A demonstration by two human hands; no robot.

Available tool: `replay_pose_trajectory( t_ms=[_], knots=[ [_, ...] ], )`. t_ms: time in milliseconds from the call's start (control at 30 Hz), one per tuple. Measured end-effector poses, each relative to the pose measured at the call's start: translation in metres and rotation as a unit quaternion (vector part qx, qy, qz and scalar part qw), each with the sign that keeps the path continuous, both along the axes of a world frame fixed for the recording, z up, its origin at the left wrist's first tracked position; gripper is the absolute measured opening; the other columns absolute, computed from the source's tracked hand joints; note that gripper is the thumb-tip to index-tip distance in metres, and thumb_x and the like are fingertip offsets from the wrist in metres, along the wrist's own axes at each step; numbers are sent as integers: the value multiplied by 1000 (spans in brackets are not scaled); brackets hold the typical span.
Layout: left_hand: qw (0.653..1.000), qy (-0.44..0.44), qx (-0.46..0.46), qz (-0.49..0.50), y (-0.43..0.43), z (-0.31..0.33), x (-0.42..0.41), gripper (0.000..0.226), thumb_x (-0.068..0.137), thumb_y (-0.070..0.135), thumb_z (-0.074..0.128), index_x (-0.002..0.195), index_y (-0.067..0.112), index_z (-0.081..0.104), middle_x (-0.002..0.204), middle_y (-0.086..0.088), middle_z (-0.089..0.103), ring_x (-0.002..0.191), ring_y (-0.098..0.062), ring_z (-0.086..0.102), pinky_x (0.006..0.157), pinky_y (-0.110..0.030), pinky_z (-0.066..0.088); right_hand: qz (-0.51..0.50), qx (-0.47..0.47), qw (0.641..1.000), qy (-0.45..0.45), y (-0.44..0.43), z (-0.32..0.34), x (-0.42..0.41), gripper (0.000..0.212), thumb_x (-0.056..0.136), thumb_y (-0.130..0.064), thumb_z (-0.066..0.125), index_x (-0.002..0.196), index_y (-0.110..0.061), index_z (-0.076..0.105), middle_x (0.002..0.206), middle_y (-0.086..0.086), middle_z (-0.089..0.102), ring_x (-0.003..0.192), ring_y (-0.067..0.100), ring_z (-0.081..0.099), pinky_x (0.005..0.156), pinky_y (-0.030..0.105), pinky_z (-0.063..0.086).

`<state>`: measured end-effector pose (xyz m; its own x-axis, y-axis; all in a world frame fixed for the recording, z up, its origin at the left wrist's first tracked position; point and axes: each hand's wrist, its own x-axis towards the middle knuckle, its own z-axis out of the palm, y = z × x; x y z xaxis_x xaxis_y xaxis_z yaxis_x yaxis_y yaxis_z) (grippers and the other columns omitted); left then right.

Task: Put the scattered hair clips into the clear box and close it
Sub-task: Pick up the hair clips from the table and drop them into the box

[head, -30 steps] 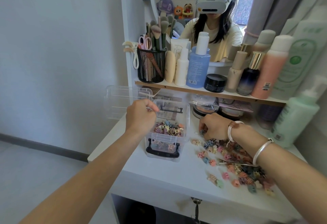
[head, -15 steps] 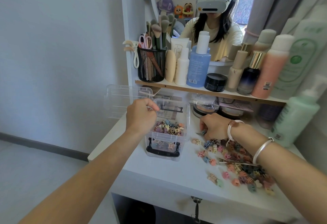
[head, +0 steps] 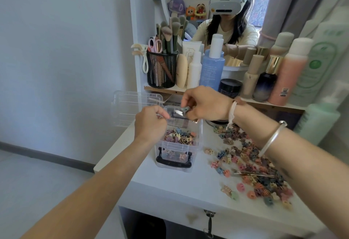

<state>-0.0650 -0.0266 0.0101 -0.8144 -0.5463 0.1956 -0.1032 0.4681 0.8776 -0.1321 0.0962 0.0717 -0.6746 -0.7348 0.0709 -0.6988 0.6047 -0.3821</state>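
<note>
A clear box (head: 177, 161) with a black front latch stands open on the white table, part filled with small coloured hair clips (head: 179, 136). Its clear lid (head: 132, 104) leans back to the left. My left hand (head: 150, 123) grips the box's left rim, fingers curled. Above the box's back edge, my right hand (head: 204, 103) pinches a grey-blue clip (head: 184, 109) and holds more in its curled fingers. Many scattered clips (head: 251, 165) lie on the table to the right, under my right forearm.
A thin metal hair pin (head: 253, 174) lies among the scattered clips. The shelf behind carries a black mesh brush cup (head: 162, 70), bottles (head: 212, 65) and a black jar (head: 230, 87). A green pump bottle (head: 319, 123) stands at the right. The table's front edge (head: 170, 193) is close.
My right hand has risen from the pile of clips on the table and moved left over the box, carrying clips. My left hand stays on the box rim.
</note>
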Motion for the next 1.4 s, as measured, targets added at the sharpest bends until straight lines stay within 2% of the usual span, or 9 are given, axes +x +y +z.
replay_pose_trajectory(
  t_ms=[200, 300, 400, 533, 734, 967, 1200, 1334, 1400],
  knots=[
    [1000, -5, -2, 1, -1, -1, 0, 38, 78, -6, 47, 58, 26, 56, 104, -16, 68, 98, -34, 62, 75, -30, 48, 27, 36, 996, -82, -1, -7, 4, 40, 76, -20, 72, 114, -11, 63, 110, 0, 64, 99, 10, 57, 92, 20, 42],
    [1000, 1, 0, 2, -1, -2, 0, 40, 79, -6, 47, 58, 26, 56, 105, -15, 68, 99, -35, 62, 81, -35, 51, 1, -35, 994, -106, 13, -2, 0, 28, 79, -16, 69, 107, -11, 66, 102, -1, 64, 95, 11, 59, 88, 20, 45],
    [1000, 3, 0, 0, 0, -1, 1, 40, 80, -7, 47, 58, 26, 56, 108, -15, 68, 101, -35, 62, 83, -37, 51, -58, -68, 992, -88, 36, -9, -5, 9, 86, -11, 60, 82, -18, 64, 79, 0, 64, 67, 11, 60, 63, 20, 53],
    [1000, 6, -1, -2, 1, 0, 3, 39, 81, -7, 48, 58, 25, 56, 107, -13, 68, 104, -34, 61, 91, -41, 51, -71, 190, 979, -32, 65, -43, -9, 37, 84, -31, 61, 119, -20, 55, 114, 2, 61, 91, 14, 59, 80, 22, 44],
    [1000, 2, -3, 0, 3, 1, 7, 39, 82, -7, 48, 59, 24, 56, 106, -13, 68, 102, -33, 62, 91, -40, 51, -34, 235, 971, 2, 59, -71, -1, 48, 83, -35, 62, 128, -24, 48, 123, 2, 59, 106, 20, 55, 87, 29, 43],
    [1000, 0, 1, 0, 5, 2, 10, 40, 83, -6, 47, 59, 25, 56, 104, -13, 69, 103, -34, 61, 92, -42, 50, -15, 173, 984, 50, 51, -70, -4, 22, 81, -3, 61, 99, -11, 70, 103, 4, 72, 96, 16, 64, 86, 23, 48],
    [1000, -2, 9, -1, 6, 1, 11, 40, 82, -6, 47, 59, 26, 56, 105, -14, 68, 105, -34, 61, 91, -42, 51, -32, -139, 990, -3, 40, -11, 0, 14, 75, -10, 72, 87, -17, 71, 80, -2, 67, 64, -7, 58, 78, 20, 48],
    [1000, -3, 6, -4, 7, 1, 12, 40, 81, -6, 47, 59, 25, 56, 104, -14, 68, 103, -34, 62, 88, -39, 51, -12, -71, 997, -4, 28, -14, 12, 30, 78, -18, 70, 108, -13, 66, 97, -7, 62, 85, 9, 61, 88, 24, 46],
    [1000, -3, 0, -5, 7, 1, 12, 38, 82, -7, 47, 60, 23, 57, 106, -14, 68, 104, -34, 61, 90, -41, 51, -64, -88, 994, 28, 38, -17, 7, 16, 82, -19, 65, 98, -16, 66, 90, -6, 62, 77, 9, 58, 81, 23, 45]
  ],
)
